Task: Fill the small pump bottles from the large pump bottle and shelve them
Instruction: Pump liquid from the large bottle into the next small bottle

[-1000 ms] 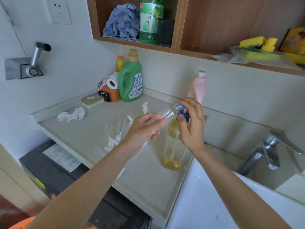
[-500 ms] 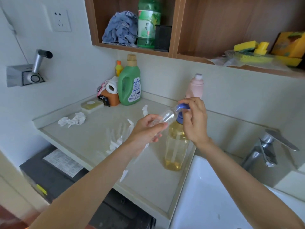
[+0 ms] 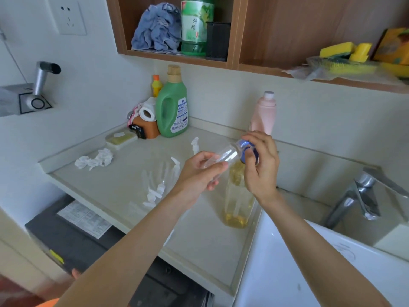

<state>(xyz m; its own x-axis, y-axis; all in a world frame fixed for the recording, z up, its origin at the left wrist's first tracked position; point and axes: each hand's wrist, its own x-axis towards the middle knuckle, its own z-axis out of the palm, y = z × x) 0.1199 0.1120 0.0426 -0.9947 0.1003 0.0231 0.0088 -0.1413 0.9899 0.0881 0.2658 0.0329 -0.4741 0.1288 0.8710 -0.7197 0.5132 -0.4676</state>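
My left hand holds a small clear bottle, tilted with its mouth up to the right against the blue pump head of the large bottle. My right hand is wrapped over that pump head. The large clear bottle stands on the counter near the sink, with yellow liquid low in it. Several small clear bottles with white pump tops lie on the counter to the left. A loose white pump top stands behind them.
A green detergent jug, pink bottle, tissue roll, soap dish and crumpled tissue sit on the counter. The wooden shelf above holds a blue cloth, green bottle, sponges. Sink and tap lie right.
Both hands keep their hold on the small bottle and the pump head. The view has tilted down slightly; the hands hardly moved.
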